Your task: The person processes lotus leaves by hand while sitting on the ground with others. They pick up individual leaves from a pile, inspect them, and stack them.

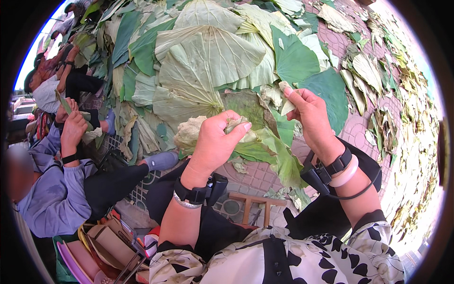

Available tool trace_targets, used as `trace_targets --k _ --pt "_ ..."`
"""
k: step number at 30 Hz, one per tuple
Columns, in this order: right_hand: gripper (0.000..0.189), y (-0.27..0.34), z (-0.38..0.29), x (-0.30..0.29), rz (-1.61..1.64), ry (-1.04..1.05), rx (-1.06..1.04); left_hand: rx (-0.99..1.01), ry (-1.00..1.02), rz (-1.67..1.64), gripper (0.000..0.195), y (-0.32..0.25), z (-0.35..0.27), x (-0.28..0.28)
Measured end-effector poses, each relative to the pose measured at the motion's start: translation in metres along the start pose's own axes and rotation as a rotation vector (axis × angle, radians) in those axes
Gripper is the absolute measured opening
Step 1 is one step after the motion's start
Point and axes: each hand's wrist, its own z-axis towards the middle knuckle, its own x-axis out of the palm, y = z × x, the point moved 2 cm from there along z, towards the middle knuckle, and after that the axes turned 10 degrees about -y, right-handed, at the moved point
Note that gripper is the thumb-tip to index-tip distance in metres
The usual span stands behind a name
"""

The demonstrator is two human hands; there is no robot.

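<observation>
My left hand (221, 138) pinches a lotus leaf (264, 143) by a bunched part between thumb and fingers. The leaf's pale, crumpled side bulges out left of the hand, and its greener part hangs down to the right. Up and to the right, my right hand (306, 110) grips a small torn leaf piece (288, 103) between thumb and fingertips, apart from the left hand. Just beyond both hands spreads a big heap of lotus leaves (209, 60), some pale and veined, others dark green.
At left sits a person in a lilac jacket (56, 198), hands on a folded leaf; more people sit beyond. A wooden frame (257, 203) stands between my knees. Bags (110, 234) lie at lower left. Scattered drying leaves (415, 142) cover the paving (354, 127) at right.
</observation>
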Motion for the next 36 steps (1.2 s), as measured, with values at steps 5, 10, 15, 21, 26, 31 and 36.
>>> trace_targets --k 5,10,15,21,26,31,36 --pt "0.02 0.016 -0.014 -0.002 0.005 0.174 -0.015 -0.081 -0.182 -0.073 0.022 0.007 0.004 -0.007" --pt "0.033 0.025 -0.042 -0.001 -0.336 0.772 -0.001 -0.066 -0.269 -0.163 0.022 0.011 0.009 -0.007" --pt "0.033 0.011 -0.046 0.001 -0.482 0.644 -0.136 -0.273 -0.227 -0.512 0.022 0.0 0.011 -0.002" --pt "0.038 0.003 -0.047 0.001 -0.638 0.571 -0.331 -0.37 -0.17 -0.817 0.028 0.001 0.014 -0.007" --pt "0.054 -0.006 -0.049 0.004 -0.647 0.426 -0.557 -0.438 -0.091 -0.954 0.034 0.001 0.011 0.0" --pt "0.057 -0.01 -0.051 0.016 -0.645 0.291 -0.652 -0.432 0.066 -1.045 0.041 -0.002 0.004 0.017" --pt "0.035 -0.007 -0.046 0.018 -0.466 0.306 -0.445 -0.342 -0.011 -0.95 0.031 -0.007 0.0 0.019"
